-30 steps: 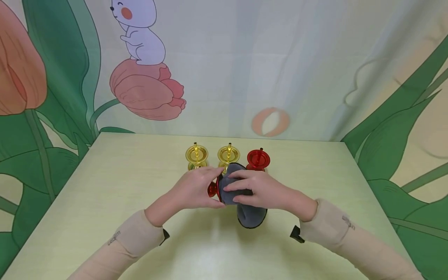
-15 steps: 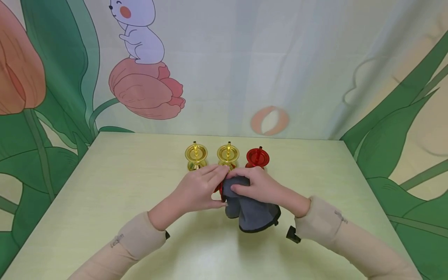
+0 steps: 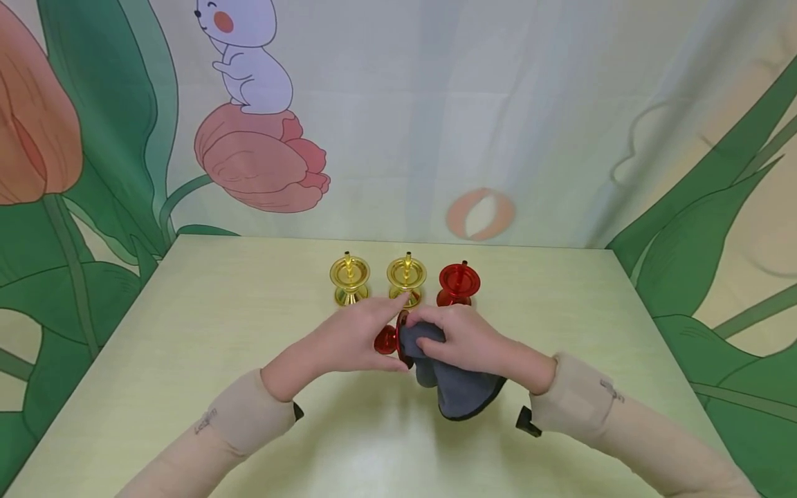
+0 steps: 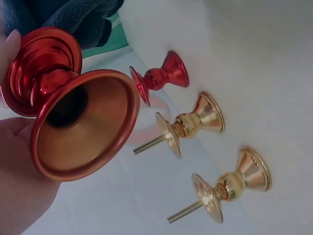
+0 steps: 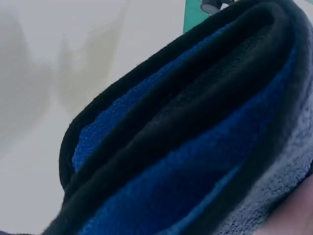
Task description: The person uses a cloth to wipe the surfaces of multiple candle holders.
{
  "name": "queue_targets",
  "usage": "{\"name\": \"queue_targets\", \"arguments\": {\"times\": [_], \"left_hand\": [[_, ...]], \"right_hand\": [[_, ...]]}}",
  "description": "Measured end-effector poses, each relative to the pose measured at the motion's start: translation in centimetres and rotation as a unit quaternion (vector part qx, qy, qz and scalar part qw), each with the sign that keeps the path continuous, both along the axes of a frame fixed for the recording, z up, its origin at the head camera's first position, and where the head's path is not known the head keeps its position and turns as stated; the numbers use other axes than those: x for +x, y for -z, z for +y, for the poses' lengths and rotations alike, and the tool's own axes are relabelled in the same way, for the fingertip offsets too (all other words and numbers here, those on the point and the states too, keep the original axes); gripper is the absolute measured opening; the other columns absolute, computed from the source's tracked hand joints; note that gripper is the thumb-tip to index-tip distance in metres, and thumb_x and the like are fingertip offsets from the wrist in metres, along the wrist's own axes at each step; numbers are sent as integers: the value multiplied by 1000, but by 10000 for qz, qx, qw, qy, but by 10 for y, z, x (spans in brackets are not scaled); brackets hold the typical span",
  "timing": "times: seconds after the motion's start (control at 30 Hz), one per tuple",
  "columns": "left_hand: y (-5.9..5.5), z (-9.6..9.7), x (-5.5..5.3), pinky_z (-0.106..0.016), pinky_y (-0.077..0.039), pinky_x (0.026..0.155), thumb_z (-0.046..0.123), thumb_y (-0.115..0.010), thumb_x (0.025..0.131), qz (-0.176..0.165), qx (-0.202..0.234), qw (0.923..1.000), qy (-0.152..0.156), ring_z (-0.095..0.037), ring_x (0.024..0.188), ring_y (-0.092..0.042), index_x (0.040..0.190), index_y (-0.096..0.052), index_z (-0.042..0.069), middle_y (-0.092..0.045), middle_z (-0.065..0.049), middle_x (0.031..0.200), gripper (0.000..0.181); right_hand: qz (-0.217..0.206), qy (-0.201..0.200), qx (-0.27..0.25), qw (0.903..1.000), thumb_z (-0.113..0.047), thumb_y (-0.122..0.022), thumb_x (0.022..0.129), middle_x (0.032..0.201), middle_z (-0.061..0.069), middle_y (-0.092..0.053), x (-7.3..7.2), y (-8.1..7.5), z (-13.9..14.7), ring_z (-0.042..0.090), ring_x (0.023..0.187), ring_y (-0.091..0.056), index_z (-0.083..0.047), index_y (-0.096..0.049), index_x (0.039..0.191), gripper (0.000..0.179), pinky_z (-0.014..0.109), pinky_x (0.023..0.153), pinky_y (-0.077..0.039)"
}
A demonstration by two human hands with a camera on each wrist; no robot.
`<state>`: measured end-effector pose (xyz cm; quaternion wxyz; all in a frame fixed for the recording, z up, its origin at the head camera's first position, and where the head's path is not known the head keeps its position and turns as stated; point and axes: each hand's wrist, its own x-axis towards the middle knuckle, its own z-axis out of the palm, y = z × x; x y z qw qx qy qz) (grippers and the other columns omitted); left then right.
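Observation:
My left hand [image 3: 355, 337] grips a shiny red candle holder [image 4: 85, 127], tipped on its side with its hollow base toward the left wrist camera. A grey cloth [image 3: 470, 387] with dark edging is bunched in my right hand [image 3: 467, 337], pinched between thumb and fingers. That cloth presses against the dish side of the held candle holder. In the right wrist view the cloth's folds [image 5: 195, 161] show a blue inner face and fill most of the picture. Part of the holder's dish is hidden behind the cloth and fingers.
Behind the hands, two gold candle holders [image 3: 350, 274] and another red candle holder [image 3: 459, 282] stand upright in a row on the pale table [image 3: 218, 311]. A printed curtain [image 3: 398, 138] hangs along the table's back edge.
The cloth was spread over the dish; now my right hand has it gathered, its loose end hanging lower and to the right. More of the red candle holder shows. The standing holders have not moved.

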<state>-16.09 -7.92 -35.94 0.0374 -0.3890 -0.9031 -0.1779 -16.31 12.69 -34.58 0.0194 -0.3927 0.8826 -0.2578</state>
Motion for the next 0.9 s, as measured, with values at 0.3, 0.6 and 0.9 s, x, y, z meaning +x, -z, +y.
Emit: {"name": "queue_targets", "arguments": {"times": [0.3, 0.6, 0.9], "left_hand": [[11, 4, -2, -22, -48, 78, 44, -76, 62, 717, 495, 9958, 267, -13, 93, -55, 127, -45, 3, -60, -3, 107, 83], [23, 9, -3, -30, -41, 94, 49, -76, 59, 2020, 513, 9780, 13, -20, 108, -52, 127, -46, 2, -56, -6, 120, 88], [15, 6, -18, -22, -44, 69, 45, -73, 66, -493, 178, 9986, -80, -9, 79, -51, 135, -35, 8, -58, 3, 94, 87]], "right_hand": [[-1112, 484, -444, 9916, -14, -60, 80, 76, -1, -60, -7, 2, 0, 10, 64, -48, -15, -58, 98, 18, 21, 57, -42], [-1632, 819, -710, 9806, -14, -58, 81, 70, 1, -57, -17, 7, 1, 13, 62, -49, -15, -57, 96, 16, 26, 58, -41], [-571, 677, -100, 9960, -16, -59, 79, 74, -3, -61, -20, 16, -1, 9, 60, -43, -17, -58, 97, 18, 21, 51, -34]]}}
